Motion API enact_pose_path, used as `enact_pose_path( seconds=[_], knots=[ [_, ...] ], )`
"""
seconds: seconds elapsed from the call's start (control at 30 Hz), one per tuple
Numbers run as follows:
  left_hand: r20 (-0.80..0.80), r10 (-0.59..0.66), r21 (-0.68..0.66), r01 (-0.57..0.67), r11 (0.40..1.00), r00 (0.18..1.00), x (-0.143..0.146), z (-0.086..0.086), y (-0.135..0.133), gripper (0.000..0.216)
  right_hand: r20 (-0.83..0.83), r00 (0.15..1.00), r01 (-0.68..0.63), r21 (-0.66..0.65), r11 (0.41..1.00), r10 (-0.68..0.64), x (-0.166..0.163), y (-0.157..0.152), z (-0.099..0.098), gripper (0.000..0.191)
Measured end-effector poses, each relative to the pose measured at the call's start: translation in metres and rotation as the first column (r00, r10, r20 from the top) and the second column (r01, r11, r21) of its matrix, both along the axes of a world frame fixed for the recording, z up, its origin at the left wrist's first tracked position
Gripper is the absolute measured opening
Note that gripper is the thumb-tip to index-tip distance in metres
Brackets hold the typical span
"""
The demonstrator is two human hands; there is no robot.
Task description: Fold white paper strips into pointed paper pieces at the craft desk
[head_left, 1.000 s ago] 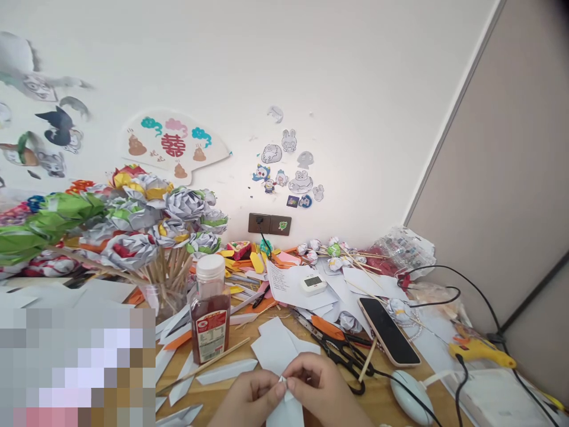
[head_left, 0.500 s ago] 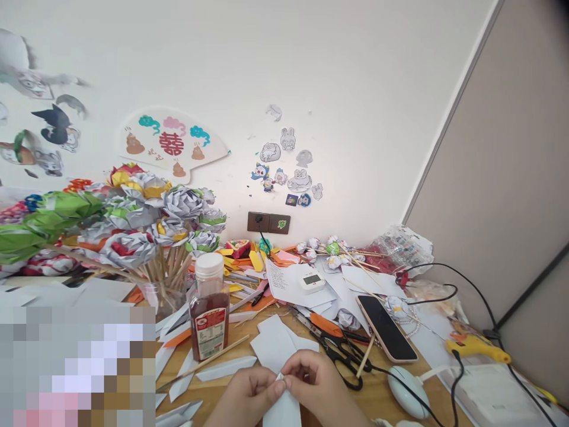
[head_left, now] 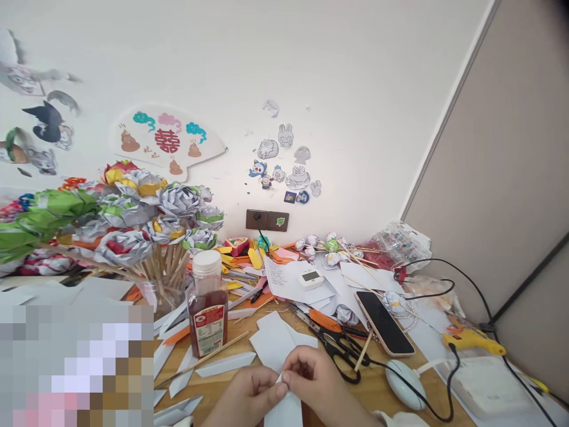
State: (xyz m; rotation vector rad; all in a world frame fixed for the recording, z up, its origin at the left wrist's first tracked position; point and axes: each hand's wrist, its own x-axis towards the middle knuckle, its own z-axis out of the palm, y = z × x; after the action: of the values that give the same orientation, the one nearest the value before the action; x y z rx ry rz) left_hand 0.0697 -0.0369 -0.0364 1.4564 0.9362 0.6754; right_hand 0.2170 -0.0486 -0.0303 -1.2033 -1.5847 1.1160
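At the bottom middle, my left hand (head_left: 248,396) and my right hand (head_left: 316,381) meet fingertip to fingertip over a folded white paper piece (head_left: 284,410). Both hands pinch its top point, thumbs and forefingers pressed together. A larger white paper sheet (head_left: 272,341) lies flat on the wooden table just beyond my fingers. Black and orange scissors (head_left: 338,344) rest right of my right hand. A bottle with a white cap and red label (head_left: 207,311) stands up and left of my left hand, with a wooden stick (head_left: 208,357) lying before it.
A jar of paper flowers on sticks (head_left: 153,237) stands at the left. A phone (head_left: 384,322), a white mouse (head_left: 402,376), a yellow glue gun (head_left: 472,341) and black cables (head_left: 448,356) fill the right side. Paper scraps and a small white timer (head_left: 311,277) lie near the wall.
The view has tilted up slightly, so everything sits a little lower left. My hands stay pinched on the white paper piece with only small finger shifts.
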Motion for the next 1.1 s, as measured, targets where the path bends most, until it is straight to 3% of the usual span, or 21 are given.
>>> enact_pose_path(
  seconds=[0.13,0.27,0.6,0.87,1.1],
  knots=[
    [-0.027,-0.015,0.046,0.017,0.999,1.0,-0.001,-0.004,0.001,0.046,-0.007,1.0,0.027,-0.017,0.999,-0.027,-0.001,0.001,-0.003,0.004],
    [-0.014,-0.016,0.004,0.016,1.0,1.0,-0.001,-0.004,0.001,0.046,-0.036,0.998,0.05,-0.004,0.999,-0.05,-0.001,0.001,-0.007,0.006],
    [0.055,-0.025,-0.069,0.029,0.997,0.998,0.0,0.005,-0.002,0.044,-0.054,0.998,-0.043,0.012,0.999,0.044,0.001,-0.001,0.001,0.022],
    [0.107,0.123,-0.198,-0.1,0.975,0.987,0.0,0.011,-0.009,0.047,-0.056,0.998,-0.015,0.023,1.0,0.016,-0.001,0.002,-0.006,0.024],
    [0.058,0.061,-0.073,-0.057,0.996,0.996,0.0,0.011,-0.006,0.044,-0.127,0.989,-0.08,-0.041,0.996,0.074,0.003,0.001,-0.009,0.021]
  ],
)
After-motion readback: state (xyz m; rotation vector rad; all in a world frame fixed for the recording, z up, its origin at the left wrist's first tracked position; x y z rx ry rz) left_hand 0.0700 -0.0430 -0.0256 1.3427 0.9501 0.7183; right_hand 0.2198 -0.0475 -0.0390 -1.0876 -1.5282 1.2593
